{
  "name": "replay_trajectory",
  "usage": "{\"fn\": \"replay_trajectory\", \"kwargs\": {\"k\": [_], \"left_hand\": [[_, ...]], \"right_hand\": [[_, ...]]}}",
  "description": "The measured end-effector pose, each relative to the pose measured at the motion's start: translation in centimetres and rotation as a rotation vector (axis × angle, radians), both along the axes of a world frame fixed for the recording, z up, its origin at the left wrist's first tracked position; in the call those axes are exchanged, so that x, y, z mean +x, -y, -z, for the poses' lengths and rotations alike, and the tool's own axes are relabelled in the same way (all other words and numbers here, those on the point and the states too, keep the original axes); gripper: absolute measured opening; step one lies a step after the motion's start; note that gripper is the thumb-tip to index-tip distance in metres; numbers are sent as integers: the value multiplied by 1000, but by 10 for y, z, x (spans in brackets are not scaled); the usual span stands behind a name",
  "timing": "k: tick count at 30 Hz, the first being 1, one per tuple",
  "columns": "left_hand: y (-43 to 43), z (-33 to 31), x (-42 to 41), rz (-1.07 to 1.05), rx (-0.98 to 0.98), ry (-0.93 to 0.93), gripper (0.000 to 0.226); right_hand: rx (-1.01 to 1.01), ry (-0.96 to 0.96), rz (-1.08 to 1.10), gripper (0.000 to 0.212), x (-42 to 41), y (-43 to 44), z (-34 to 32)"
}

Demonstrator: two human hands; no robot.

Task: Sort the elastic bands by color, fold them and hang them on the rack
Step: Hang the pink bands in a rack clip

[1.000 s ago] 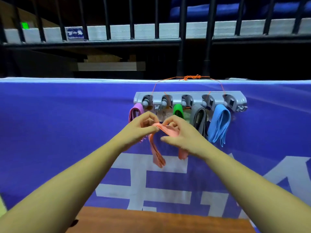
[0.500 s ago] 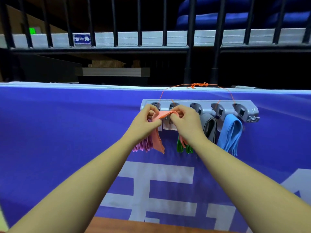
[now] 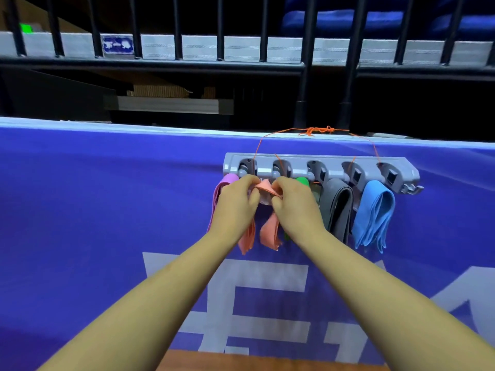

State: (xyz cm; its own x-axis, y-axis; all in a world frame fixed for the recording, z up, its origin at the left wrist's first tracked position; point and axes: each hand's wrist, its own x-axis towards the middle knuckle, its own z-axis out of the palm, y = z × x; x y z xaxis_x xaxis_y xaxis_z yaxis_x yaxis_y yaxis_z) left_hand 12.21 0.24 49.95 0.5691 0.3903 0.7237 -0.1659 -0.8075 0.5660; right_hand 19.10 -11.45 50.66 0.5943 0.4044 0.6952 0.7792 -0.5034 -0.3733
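Banner; left hand, right hand; apparent grip: band

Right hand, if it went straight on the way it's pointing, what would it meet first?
Probably the rack, near its second hook, just beyond the right hand; the orange band it pinches would arrive with it. Depth is hard to judge here.
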Motion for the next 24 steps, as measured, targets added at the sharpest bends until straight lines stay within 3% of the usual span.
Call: {"fn": "replay_trajectory", "kwargs": {"k": [5, 10, 13, 17, 24], "left_hand": [[-2, 6, -2, 147, -17, 27, 26], [-3, 9, 3, 144, -67, 67, 27], [0, 8, 7, 93, -120, 124, 29], [-1, 16, 3, 147, -98, 53, 40], [-6, 22, 0, 185, -105, 55, 35]], "right_hand": [[231, -88, -188, 16, -4, -1, 10], [327, 4, -140, 22, -3, -10, 9], [356, 7, -125, 24, -5, -16, 8], [356, -84, -90, 24, -5, -16, 14], [391, -138, -138, 21, -5, -10, 21]]}}
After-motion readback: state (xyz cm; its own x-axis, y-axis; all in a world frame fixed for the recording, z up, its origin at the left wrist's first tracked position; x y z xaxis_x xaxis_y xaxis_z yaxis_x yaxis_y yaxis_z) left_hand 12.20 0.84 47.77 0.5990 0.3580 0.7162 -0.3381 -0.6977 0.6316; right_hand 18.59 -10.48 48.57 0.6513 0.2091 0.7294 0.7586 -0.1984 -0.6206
